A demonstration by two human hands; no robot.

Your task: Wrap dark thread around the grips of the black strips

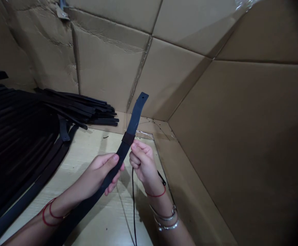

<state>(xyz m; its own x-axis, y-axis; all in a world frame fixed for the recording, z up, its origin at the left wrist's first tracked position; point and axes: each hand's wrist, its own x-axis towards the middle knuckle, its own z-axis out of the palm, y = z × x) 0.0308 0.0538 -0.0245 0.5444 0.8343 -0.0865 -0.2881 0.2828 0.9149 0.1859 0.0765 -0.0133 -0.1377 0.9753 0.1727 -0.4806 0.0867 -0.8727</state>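
A long black strap (137, 114) runs up from the lower left, its free end pointing away and pierced by a small hole. A dark brown-black band (128, 138) wraps around it below that end. My left hand (105, 171) grips the strap below the band, thumb on top and fingers underneath. My right hand (142, 159) is closed, with thumb and forefinger pinched at the band's right edge. From this fist hangs a thin black cord (133, 205). A dark stick-like piece (161, 178) shows behind the right wrist; its kind is unclear.
On the left lies a large pile of black straps (15, 136), with a looser bundle of strips (87, 107) behind it. Cardboard walls (241, 143) rise behind and to the right. Small dark scraps lie on the pale table (92, 143).
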